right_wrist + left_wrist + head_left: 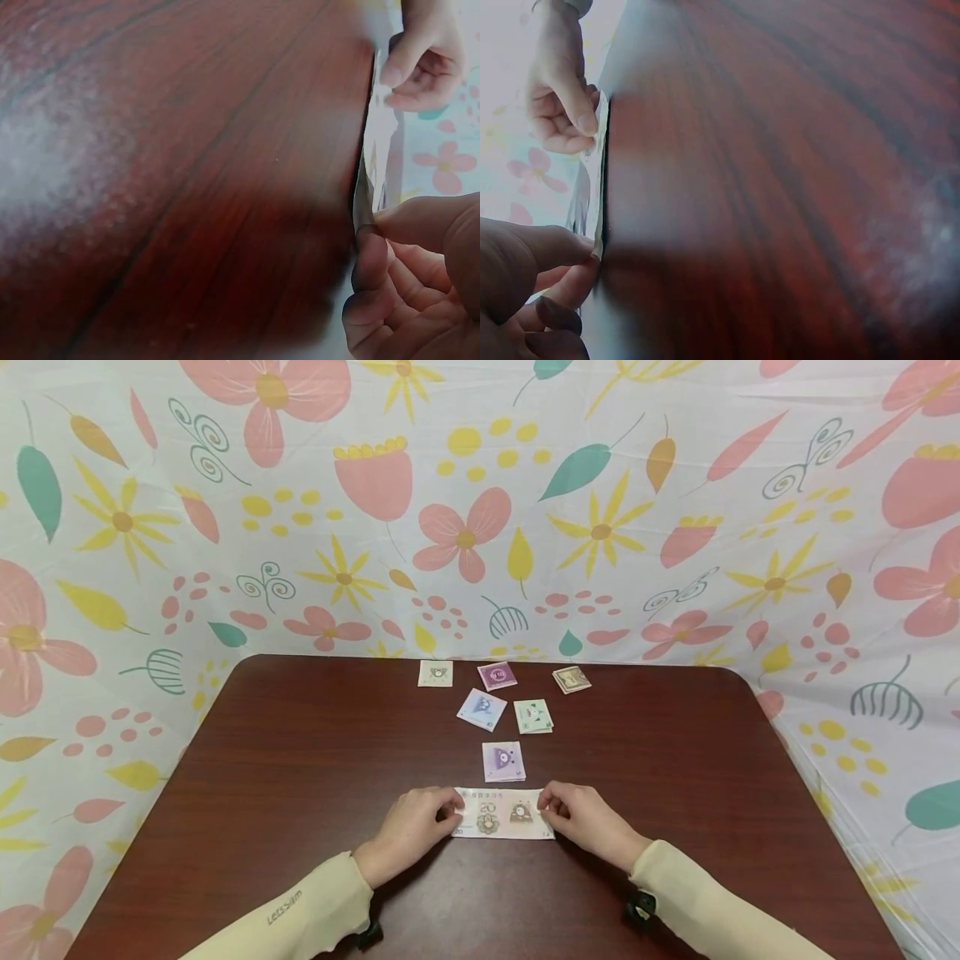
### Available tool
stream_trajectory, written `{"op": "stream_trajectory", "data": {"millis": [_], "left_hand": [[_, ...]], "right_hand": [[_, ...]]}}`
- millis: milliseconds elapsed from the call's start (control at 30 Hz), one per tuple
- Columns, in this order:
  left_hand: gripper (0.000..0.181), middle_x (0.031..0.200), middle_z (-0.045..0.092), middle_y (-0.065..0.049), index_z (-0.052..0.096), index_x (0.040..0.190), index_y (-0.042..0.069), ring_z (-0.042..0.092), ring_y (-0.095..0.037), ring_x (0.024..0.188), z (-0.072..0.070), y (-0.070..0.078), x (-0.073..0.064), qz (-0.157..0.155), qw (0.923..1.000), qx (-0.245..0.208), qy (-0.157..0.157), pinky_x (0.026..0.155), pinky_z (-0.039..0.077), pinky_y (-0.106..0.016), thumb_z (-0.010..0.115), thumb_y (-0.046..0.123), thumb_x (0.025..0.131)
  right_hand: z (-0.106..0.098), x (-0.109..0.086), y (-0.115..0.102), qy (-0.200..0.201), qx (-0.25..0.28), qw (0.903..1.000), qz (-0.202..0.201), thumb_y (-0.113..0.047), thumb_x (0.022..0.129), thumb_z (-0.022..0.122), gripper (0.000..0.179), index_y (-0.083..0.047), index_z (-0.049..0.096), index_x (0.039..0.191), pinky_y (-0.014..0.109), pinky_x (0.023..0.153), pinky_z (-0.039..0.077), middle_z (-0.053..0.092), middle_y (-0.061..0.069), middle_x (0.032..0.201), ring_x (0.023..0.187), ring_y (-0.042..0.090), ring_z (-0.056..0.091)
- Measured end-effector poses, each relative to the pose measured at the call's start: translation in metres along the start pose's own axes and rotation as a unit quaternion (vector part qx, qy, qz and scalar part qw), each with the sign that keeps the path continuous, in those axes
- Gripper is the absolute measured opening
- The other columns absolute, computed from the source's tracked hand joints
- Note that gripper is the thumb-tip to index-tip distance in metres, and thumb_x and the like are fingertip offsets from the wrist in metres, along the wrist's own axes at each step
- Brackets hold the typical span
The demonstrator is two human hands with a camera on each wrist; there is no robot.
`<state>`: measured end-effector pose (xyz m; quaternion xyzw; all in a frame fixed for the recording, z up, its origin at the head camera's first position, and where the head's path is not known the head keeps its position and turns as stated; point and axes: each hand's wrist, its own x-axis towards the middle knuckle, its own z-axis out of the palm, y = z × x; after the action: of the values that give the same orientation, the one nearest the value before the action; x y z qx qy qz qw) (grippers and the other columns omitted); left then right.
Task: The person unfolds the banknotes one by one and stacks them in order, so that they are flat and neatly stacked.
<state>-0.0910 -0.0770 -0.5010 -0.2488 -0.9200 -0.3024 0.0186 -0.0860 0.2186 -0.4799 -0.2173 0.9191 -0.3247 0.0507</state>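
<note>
An unfolded pale banknote (504, 817) marked 20 spans the gap between both hands, low over the table. My left hand (408, 827) pinches its left end between thumb and fingers. At the other end, my right hand (588, 822) pinches it the same way. In the left wrist view the banknote (595, 187) appears almost edge-on, the left thumb on its near end. The right wrist view shows the banknote (379, 146) as a thin strip, pinched by the right thumb and forefinger. Whether it touches the tabletop, I cannot tell.
Beyond the note lies a folded purple note (503, 762). Farther back are folded blue (482, 709) and green (533, 716) notes. Along the far edge sit folded white (436, 673), magenta (497, 675) and brown (572, 679) ones. A floral cloth (465, 539) hangs behind the dark wooden table (300, 760).
</note>
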Motion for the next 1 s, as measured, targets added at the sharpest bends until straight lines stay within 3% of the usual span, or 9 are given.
{"op": "stream_trajectory", "data": {"millis": [400,767,1000], "left_hand": [[0.012,0.076,0.061,0.009,0.075,0.094,0.014,0.055,-0.006,0.066,-0.005,0.005,0.000,-0.006,0.9996,0.021,-0.017,0.059,0.046,-0.029,0.081,0.008,0.086],[0.012,0.080,0.059,0.012,0.074,0.095,0.019,0.057,-0.005,0.069,-0.002,-0.002,-0.001,-0.014,0.9997,0.015,-0.014,0.060,0.045,-0.027,0.081,0.013,0.087],[0.006,0.079,0.059,0.013,0.075,0.091,0.020,0.058,-0.004,0.068,-0.002,-0.009,0.001,0.005,0.9997,0.015,0.021,0.059,0.046,-0.024,0.080,0.018,0.090]], "right_hand": [[-0.002,0.000,-0.002,-0.001,-0.061,0.9981,-0.010,-0.001,0.089,0.074,0.015,-0.015,0.069,0.094,0.024,0.061,0.043,0.051,-0.014,0.072,0.065,0.000,0.046],[-0.011,-0.009,0.007,-0.038,-0.082,0.9958,0.015,-0.014,0.091,0.080,0.025,-0.025,0.069,0.111,0.025,0.061,0.038,0.049,-0.010,0.080,0.070,0.003,0.044],[-0.011,-0.009,0.012,-0.040,-0.078,0.9962,0.003,-0.013,0.091,0.079,0.026,-0.025,0.069,0.113,0.025,0.063,0.039,0.049,-0.009,0.081,0.073,0.006,0.046]]}}
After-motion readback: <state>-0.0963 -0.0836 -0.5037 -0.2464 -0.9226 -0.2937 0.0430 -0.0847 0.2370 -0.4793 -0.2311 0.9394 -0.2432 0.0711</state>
